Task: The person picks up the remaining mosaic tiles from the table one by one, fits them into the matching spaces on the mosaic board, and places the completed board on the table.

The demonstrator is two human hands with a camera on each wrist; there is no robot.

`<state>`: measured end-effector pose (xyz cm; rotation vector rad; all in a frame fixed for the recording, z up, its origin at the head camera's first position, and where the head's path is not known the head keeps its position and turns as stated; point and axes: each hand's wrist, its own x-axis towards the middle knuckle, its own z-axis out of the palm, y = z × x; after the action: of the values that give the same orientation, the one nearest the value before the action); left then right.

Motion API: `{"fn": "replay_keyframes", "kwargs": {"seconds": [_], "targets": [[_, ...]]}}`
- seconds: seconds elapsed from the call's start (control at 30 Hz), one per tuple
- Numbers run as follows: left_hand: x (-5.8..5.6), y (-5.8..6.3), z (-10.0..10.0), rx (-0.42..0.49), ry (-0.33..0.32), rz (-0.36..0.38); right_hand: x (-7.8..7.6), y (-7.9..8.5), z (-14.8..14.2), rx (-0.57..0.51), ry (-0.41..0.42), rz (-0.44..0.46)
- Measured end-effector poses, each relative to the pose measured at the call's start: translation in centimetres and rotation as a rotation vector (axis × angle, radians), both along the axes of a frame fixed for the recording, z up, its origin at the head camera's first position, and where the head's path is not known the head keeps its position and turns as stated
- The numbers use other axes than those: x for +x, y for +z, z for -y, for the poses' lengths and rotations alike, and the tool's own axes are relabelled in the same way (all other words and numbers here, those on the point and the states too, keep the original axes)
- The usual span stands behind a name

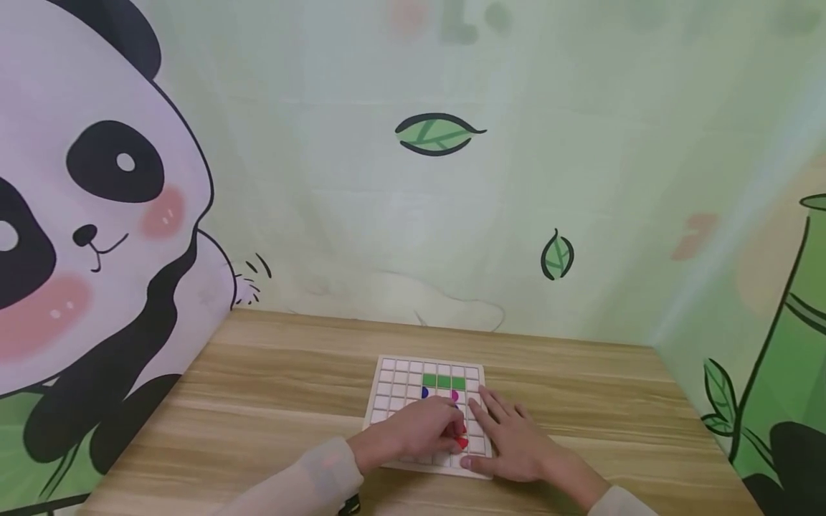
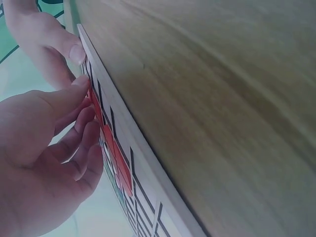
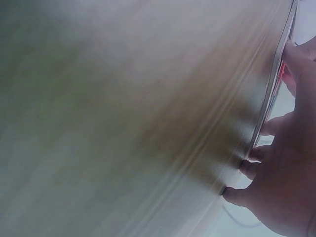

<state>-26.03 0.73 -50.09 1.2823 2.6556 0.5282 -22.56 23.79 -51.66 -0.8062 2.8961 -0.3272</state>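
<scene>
A white board (image 1: 386, 387) marked with a grid of squares lies on the wooden table. My left hand (image 1: 416, 428) reaches over its lower middle, thumb and index finger pinching a small red piece (image 1: 462, 443) close against the grid. More red pieces (image 2: 118, 163) lie flat beside those fingers in the left wrist view. My right hand (image 1: 519, 444) rests along the board's right edge, fingers spread and thumb near the lower right corner. Green squares (image 1: 444, 381) fill part of an upper row; below them show a blue piece (image 1: 424, 393) and a magenta one (image 1: 454, 395). My left hand hides the board's middle.
The wooden table (image 1: 271, 387) extends around the board on all sides. Behind it hangs a pale green backdrop (image 1: 335, 215) with a printed panda and leaves. A small black object (image 1: 349, 505) shows under the left sleeve at the near edge.
</scene>
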Motion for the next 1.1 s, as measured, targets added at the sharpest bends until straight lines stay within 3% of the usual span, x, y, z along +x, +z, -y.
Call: {"fn": "replay_keyframes", "kwargs": {"seconds": [0.33,0.5,0.8,1.1], "targets": [[-0.02,-0.53,-0.11,-0.004,0.035,-0.005,0.10,-0.09,0.12,0.000,0.006,-0.004],[-0.03,-0.41,-0.18,-0.005,0.054,-0.041,0.03,0.14,0.06,-0.003,0.005,-0.003],[0.21,-0.22,-0.19,-0.023,0.091,-0.042,0.05,0.18,0.02,-0.002,0.007,0.015],[-0.13,0.14,0.66,0.019,0.100,0.016,-0.07,-0.03,0.01,0.012,0.000,0.005]]}}
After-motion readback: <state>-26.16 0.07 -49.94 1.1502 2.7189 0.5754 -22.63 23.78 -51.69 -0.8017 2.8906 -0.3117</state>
